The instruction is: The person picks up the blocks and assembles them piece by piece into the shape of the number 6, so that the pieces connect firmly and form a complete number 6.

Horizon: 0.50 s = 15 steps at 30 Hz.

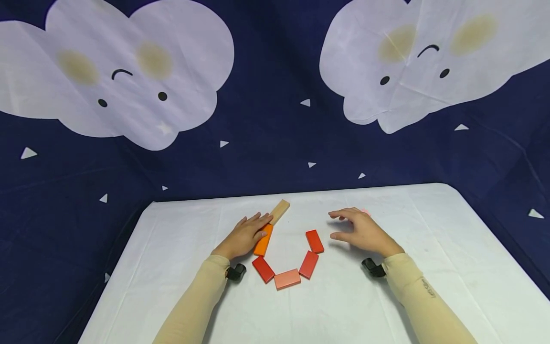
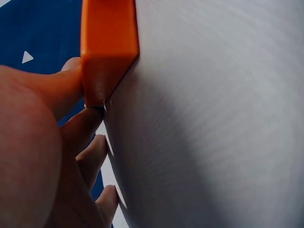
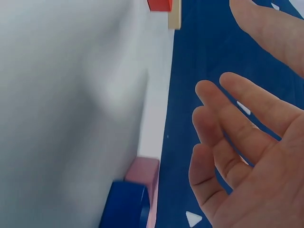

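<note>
My left hand [image 1: 244,235] reaches over the orange block [image 1: 264,240]. The thumb rests on that block, and the extended fingers reach its far end beside the plain wooden block [image 1: 280,210]. In the left wrist view the orange block [image 2: 108,33] stands close, with the thumb against it and the fingertips low by the tabletop. My right hand [image 1: 363,231] hovers to the right of the red block [image 1: 314,241], its fingers loosely bent, thumb apart, holding nothing. In the right wrist view a blue block [image 3: 124,204] and a pink block [image 3: 144,171] lie below that hand.
A curved row continues from the orange block through a dark red block [image 1: 263,269], a salmon block [image 1: 287,279] and another red block [image 1: 308,264]. White cloth covers the table [image 1: 335,306]. Behind it hangs a navy curtain [image 1: 275,95] with clouds.
</note>
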Each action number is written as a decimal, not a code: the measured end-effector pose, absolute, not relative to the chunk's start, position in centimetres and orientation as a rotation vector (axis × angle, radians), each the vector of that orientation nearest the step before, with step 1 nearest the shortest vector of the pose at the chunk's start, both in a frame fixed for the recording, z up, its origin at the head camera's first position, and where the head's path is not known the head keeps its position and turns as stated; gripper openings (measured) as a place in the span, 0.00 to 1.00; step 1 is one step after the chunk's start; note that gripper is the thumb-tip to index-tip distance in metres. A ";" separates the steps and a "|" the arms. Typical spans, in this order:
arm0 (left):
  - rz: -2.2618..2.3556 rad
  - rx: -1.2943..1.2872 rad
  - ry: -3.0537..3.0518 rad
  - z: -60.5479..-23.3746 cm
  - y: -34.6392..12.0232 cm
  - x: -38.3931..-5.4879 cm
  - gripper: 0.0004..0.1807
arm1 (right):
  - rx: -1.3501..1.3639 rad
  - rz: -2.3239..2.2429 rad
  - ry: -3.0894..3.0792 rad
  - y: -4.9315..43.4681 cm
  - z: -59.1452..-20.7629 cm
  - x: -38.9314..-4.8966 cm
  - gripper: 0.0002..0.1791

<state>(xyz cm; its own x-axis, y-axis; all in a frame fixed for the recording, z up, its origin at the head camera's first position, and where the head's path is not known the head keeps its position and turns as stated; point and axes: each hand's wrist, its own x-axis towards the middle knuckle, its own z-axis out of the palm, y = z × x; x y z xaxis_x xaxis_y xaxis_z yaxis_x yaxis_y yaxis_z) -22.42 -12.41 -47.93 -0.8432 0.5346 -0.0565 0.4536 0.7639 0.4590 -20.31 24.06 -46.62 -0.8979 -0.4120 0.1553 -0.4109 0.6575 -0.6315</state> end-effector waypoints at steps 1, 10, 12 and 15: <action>0.651 0.784 2.775 -47.9 -12.4 -22.4 0.29 | -0.703 -1.091 2.867 24.3 -46.6 -20.3 0.32; 0.649 0.781 2.774 -47.8 -12.5 -22.4 0.29 | -0.616 -1.042 2.982 26.2 -46.8 -20.4 0.35; 0.649 0.783 2.774 -47.8 -12.5 -22.4 0.29 | -0.590 -1.042 3.000 26.6 -46.8 -20.4 0.35; 0.666 0.792 2.774 -47.9 -12.5 -22.3 0.29 | -0.559 -1.050 3.026 27.1 -46.8 -20.4 0.35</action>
<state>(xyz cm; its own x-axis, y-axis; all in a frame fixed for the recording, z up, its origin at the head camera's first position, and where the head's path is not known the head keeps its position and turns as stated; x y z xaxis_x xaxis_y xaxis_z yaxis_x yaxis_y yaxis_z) -22.34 -12.49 -47.89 -0.8418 0.5375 -0.0493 0.4566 0.7579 0.4659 -20.43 27.10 -46.77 -0.9350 -0.2838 0.2128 -0.3546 0.7332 -0.5802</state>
